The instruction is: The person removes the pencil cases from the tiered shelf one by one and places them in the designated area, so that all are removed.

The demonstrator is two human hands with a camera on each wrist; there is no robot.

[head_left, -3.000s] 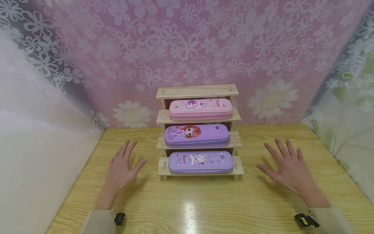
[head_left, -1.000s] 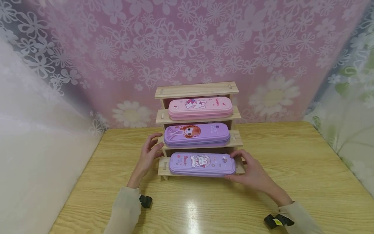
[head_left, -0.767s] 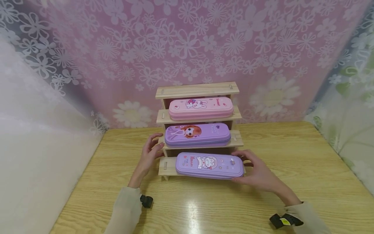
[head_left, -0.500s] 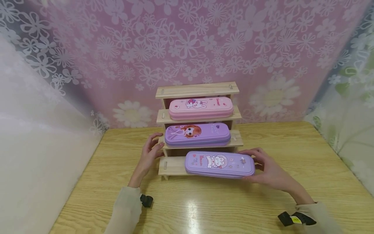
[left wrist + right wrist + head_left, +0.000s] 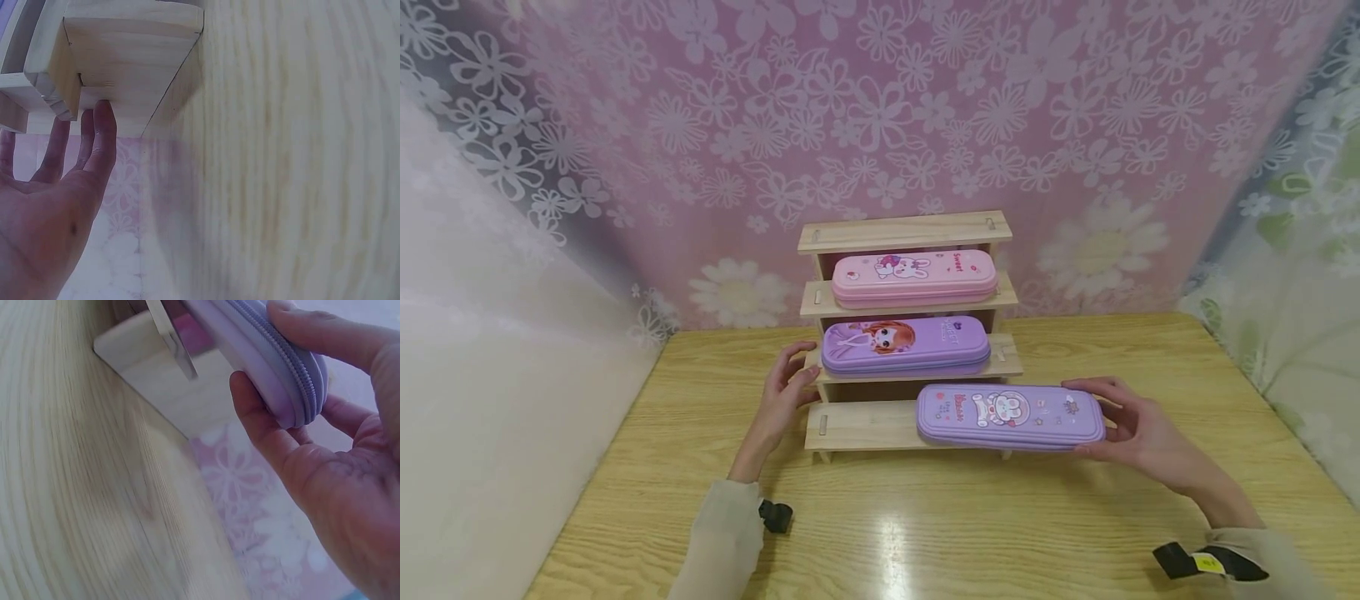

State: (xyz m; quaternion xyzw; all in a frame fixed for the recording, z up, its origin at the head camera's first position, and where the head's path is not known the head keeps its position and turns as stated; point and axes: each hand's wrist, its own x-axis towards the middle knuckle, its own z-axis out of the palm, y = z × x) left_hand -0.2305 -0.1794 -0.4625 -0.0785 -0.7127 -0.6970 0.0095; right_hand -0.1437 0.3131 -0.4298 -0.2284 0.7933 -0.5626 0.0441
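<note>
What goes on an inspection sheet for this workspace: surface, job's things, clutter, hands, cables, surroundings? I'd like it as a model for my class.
Surface: wood-grain table, light glare near its front edge.
Job's things: lilac case, reaching past the right end of the wooden rack at its lowest tier.
Clutter: nothing seen.
Hands: right hand grips the lilac case's right end; left hand touches the wooden rack's left side.
Cables: nothing seen.
Surroundings: pink case and, below it, purple case on middle tiers; flowered backdrop behind.
</note>
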